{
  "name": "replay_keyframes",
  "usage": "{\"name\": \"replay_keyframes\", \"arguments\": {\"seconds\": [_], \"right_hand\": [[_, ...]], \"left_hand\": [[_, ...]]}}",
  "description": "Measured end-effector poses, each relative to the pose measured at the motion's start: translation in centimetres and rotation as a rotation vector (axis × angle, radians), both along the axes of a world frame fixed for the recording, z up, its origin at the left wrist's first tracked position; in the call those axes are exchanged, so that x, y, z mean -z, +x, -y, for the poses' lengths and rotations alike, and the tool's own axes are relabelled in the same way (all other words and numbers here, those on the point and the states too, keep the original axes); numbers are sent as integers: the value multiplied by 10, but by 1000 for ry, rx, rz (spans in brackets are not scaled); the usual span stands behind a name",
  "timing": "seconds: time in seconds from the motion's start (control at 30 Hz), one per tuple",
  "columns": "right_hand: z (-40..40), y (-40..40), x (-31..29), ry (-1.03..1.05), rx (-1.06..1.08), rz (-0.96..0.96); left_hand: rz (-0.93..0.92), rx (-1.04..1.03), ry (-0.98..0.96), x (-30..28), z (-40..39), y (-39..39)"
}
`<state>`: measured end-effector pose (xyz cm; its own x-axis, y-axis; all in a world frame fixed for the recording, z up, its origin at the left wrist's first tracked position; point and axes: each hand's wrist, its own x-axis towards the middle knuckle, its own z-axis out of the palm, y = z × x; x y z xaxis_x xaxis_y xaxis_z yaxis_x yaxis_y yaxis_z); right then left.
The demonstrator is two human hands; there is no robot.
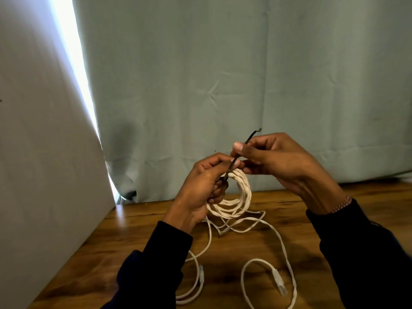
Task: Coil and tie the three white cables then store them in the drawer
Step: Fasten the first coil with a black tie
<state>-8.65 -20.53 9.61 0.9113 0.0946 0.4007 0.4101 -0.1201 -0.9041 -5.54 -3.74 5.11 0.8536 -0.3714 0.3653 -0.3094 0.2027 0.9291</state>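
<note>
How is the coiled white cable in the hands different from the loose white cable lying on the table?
The coiled cable is wound into tight stacked loops; the loose cable sprawls in wide open curves. The coiled cable is held up by the left hand; the loose cable lies on the wooden table, its connector visible. Both are white.

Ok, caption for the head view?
Both hands fasten a black tie round a coiled white cable.

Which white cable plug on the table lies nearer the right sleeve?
The plug on the small loop at lower right; the other plug lies beside the left sleeve.
</note>
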Motion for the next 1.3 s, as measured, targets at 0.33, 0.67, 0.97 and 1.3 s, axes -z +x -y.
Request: {"name": "replay_keyframes", "arguments": {"seconds": [0.33, 0.67, 0.97, 1.3], "right_hand": [[6, 2, 1, -66, -74, -45], [0, 6, 6, -36, 373, 300], [-4, 16, 10, 17, 466, 276], [5, 15, 7, -37, -13, 22]], "left_hand": [[-33, 10, -19, -1, 2, -3], [-134, -7, -29, 0, 6, -1], [42, 40, 93, -2, 4, -3], [43, -18, 41, -2, 3, -2]]}}
